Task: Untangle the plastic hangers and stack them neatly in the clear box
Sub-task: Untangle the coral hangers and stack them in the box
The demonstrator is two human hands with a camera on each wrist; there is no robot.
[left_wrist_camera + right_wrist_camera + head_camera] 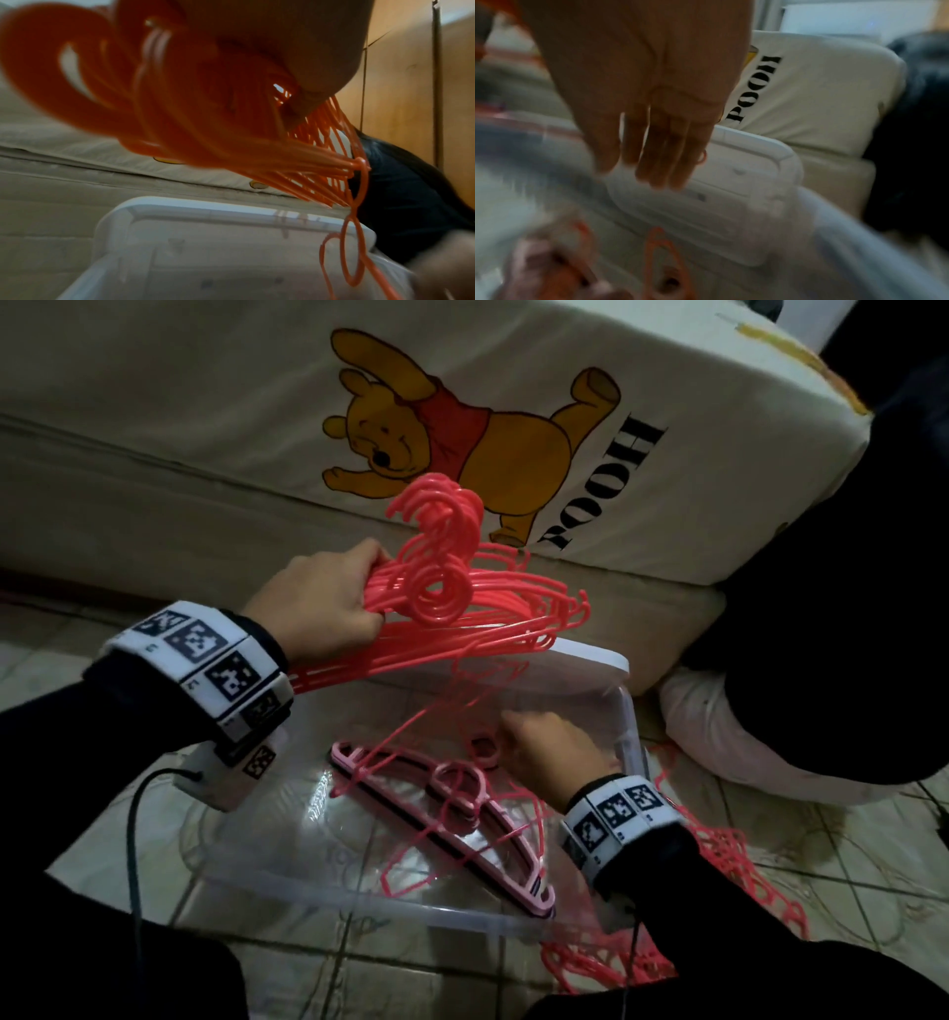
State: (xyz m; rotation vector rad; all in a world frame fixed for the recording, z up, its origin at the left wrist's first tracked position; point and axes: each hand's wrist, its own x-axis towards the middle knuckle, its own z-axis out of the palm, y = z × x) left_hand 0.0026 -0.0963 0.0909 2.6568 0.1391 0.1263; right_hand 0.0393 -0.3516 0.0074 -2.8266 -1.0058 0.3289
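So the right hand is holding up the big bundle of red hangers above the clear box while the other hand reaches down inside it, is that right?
Not quite: the left hand grips the bundle of red hangers above the clear box, as the head view shows. The right hand is the one reaching down inside the box.

Tiled floor (pixel 847 855) — clear box (pixel 318 891), loose hangers (pixel 744 860) (pink) on it.
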